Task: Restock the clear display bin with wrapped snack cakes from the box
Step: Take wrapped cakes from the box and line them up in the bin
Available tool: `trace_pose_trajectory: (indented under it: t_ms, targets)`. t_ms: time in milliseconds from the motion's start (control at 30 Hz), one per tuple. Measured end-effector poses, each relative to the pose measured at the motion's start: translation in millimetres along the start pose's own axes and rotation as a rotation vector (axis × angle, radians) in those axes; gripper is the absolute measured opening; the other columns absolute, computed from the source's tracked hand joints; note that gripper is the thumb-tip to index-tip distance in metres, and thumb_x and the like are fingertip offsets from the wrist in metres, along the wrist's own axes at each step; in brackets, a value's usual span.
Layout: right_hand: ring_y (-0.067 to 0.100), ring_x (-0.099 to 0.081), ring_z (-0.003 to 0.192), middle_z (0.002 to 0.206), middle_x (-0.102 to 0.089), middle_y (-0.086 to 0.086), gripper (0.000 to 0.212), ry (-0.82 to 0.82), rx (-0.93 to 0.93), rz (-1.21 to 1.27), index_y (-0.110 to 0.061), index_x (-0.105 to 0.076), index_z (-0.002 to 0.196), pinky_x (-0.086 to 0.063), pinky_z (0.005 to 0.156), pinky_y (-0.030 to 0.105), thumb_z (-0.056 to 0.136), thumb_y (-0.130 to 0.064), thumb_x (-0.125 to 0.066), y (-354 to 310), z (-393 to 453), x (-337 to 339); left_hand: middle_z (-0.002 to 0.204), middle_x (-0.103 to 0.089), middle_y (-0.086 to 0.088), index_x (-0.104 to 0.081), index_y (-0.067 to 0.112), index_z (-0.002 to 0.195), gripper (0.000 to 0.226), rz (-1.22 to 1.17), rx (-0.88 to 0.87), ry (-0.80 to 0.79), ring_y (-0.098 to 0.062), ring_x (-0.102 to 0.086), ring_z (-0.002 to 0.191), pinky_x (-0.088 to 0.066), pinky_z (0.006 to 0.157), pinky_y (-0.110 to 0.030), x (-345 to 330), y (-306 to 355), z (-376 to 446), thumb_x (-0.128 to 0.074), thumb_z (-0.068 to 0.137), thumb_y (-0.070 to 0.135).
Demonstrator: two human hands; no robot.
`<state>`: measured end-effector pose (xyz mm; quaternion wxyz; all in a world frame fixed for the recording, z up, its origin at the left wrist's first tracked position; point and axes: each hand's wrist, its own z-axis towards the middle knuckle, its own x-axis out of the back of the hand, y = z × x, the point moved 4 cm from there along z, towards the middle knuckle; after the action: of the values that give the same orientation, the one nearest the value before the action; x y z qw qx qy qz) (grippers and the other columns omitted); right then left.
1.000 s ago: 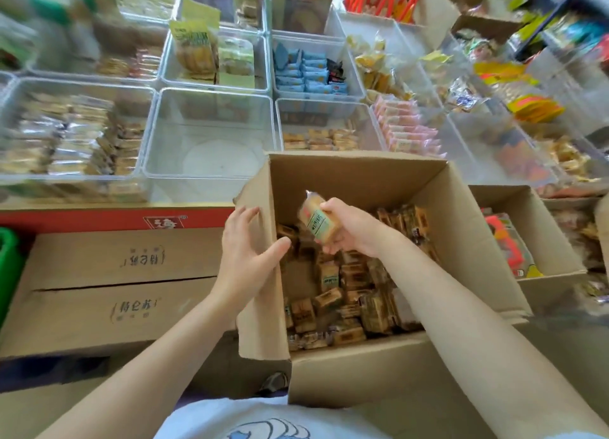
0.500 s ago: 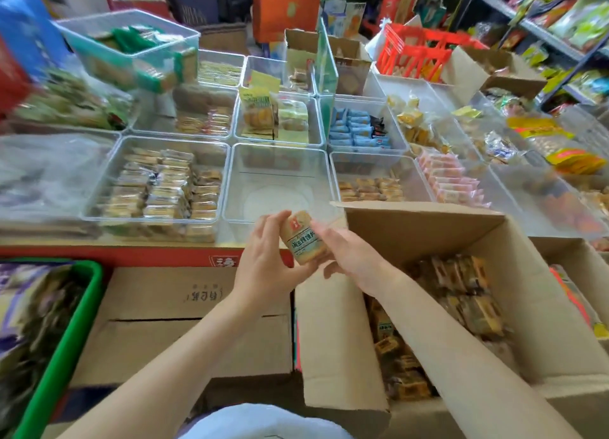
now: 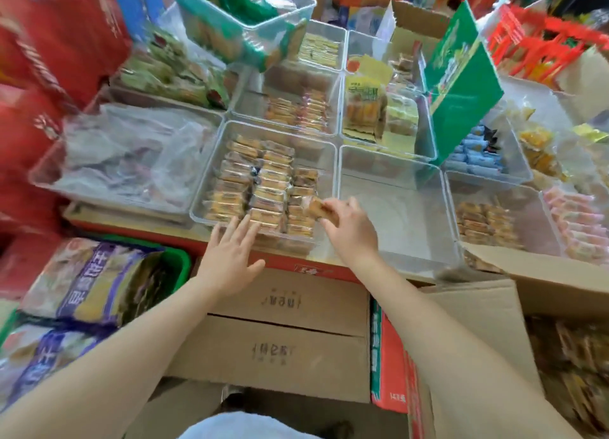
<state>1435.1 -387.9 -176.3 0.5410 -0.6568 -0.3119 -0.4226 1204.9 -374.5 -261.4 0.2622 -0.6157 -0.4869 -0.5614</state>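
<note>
The person is placing one wrapped snack cake [image 3: 319,208] into the clear display bin [image 3: 329,148] that is already partly filled with rows of similar cakes. The right hand [image 3: 351,229] is pinching the cake at its fingertips, holding it just above the bin's near right corner, over the right-hand column of cakes. The left hand [image 3: 230,255] is hovering with fingers spread and straight, holding nothing, its fingertips reaching the bin's near wall. The cardboard box [image 3: 494,313] of remaining cakes is sitting open at the near right. The next move probably calls for lowering the cake flat into the gap at that corner, lining it up with its neighbours, then letting go and reaching back right into the box.
</note>
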Motion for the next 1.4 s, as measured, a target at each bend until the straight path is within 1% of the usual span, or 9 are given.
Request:
trace_pose_trajectory:
  t_ms: [233, 367, 467, 600, 867, 1033, 1167, 1300, 1400]
  targets:
    - [0.028, -0.054, 0.115, 0.13, -0.048, 0.005, 0.041, -0.387, -0.087, -0.262, -0.024, -0.06, 0.138, -0.049, 0.098, 0.041, 0.098, -0.022, -0.064, -13.1, 43.8, -67.3, 0.161, 0.037, 0.0, 0.031, 0.025, 0.155, 0.095, 0.039, -0.053, -0.08, -0.022, 0.036, 0.147, 0.014, 0.124, -0.05, -15.2, -14.8, 0.2, -0.037, 0.098, 0.061]
    - [0.024, -0.061, 0.114, 0.129, -0.065, 0.004, 0.04, -0.59, -0.124, -0.305, -0.018, -0.07, 0.125, -0.05, 0.089, 0.032, 0.098, -0.045, -0.061, -15.3, 61.6, -75.4, 0.16, 0.038, -0.002, 0.031, 0.024, 0.154, 0.096, 0.015, -0.044, -0.074, -0.023, 0.038, 0.146, 0.017, 0.123, -0.05, -19.3, -14.6, 1.1, -0.036, 0.097, 0.062]
    - [0.021, -0.065, 0.093, 0.106, -0.073, 0.001, 0.034, -0.553, -0.134, -0.392, -0.02, -0.076, 0.105, -0.053, 0.075, 0.03, 0.096, -0.049, -0.06, -13.7, 66.3, -84.0, 0.159, 0.04, -0.001, 0.033, 0.024, 0.153, 0.097, 0.009, -0.044, -0.09, -0.022, 0.041, 0.144, 0.02, 0.122, -0.05, -20.4, -15.5, 1.3, -0.037, 0.097, 0.061]
    - [0.022, -0.066, 0.094, 0.104, -0.073, 0.001, 0.027, -0.51, -0.13, -0.455, -0.019, -0.077, 0.102, -0.056, 0.078, 0.033, 0.095, -0.042, -0.065, -14.5, 70.5, -94.4, 0.16, 0.039, -0.001, 0.032, 0.024, 0.154, 0.097, 0.014, -0.039, -0.128, -0.023, 0.038, 0.147, 0.018, 0.122, -0.05, -14.0, -16.3, 2.9, -0.038, 0.097, 0.06]
    - [0.016, -0.062, 0.089, 0.099, -0.067, 0.0, 0.02, -0.214, 0.015, 0.029, -0.013, -0.073, 0.102, -0.05, 0.074, 0.023, 0.099, -0.022, -0.056, -15.1, 3.7, -25.2, 0.171, 0.002, -0.008, -0.007, 0.019, 0.163, 0.079, -0.051, 0.107, -0.121, -0.026, 0.007, 0.157, 0.003, 0.127, -0.05, 17.0, -2.1, 1.6, -0.042, 0.101, 0.052]
    - [0.014, -0.055, 0.061, 0.063, -0.061, -0.003, 0.015, 0.128, -0.025, 0.148, -0.016, -0.073, 0.093, -0.042, 0.061, 0.03, 0.097, -0.022, -0.06, 46.1, -72.5, 89.1, 0.148, -0.051, -0.005, -0.052, 0.017, 0.145, 0.048, -0.499, 0.001, -0.073, -0.022, -0.046, 0.134, -0.038, 0.112, -0.041, 33.4, 111.2, -21.0, -0.054, 0.101, 0.036]
    - [0.002, -0.051, 0.054, 0.053, -0.051, -0.01, 0.015, 0.425, -0.18, 0.211, -0.019, -0.067, 0.083, -0.032, 0.054, 0.013, 0.096, -0.018, -0.06, 127.5, -136.2, 172.0, 0.131, -0.058, 0.001, -0.059, 0.021, 0.136, 0.046, -0.762, -0.206, -0.202, -0.016, -0.058, 0.118, -0.046, 0.094, -0.032, 20.2, 246.8, -43.5, -0.06, 0.096, 0.042]
    - [0.005, -0.061, 0.075, 0.078, -0.066, -0.011, 0.018, 0.258, -0.367, 0.168, -0.019, -0.07, 0.089, -0.045, 0.069, 0.022, 0.098, -0.024, -0.056, 229.7, -193.1, 190.1, 0.162, -0.024, 0.007, -0.02, 0.027, 0.16, 0.087, -0.958, -0.259, -0.346, -0.013, -0.029, 0.147, -0.039, 0.103, -0.02, -7.2, 365.5, -82.7, -0.066, 0.092, 0.053]
    - [0.01, -0.062, 0.089, 0.094, -0.067, -0.009, 0.022, -0.02, -0.44, 0.097, -0.021, -0.071, 0.102, -0.052, 0.077, 0.027, 0.102, -0.032, -0.051, 290.0, -219.9, 171.1, 0.168, 0.0, 0.016, 0.003, 0.034, 0.162, 0.112, -1.04, -0.205, -0.368, -0.01, -0.004, 0.155, -0.018, 0.125, -0.039, -31.1, 414.1, -104.3, -0.073, 0.084, 0.057]
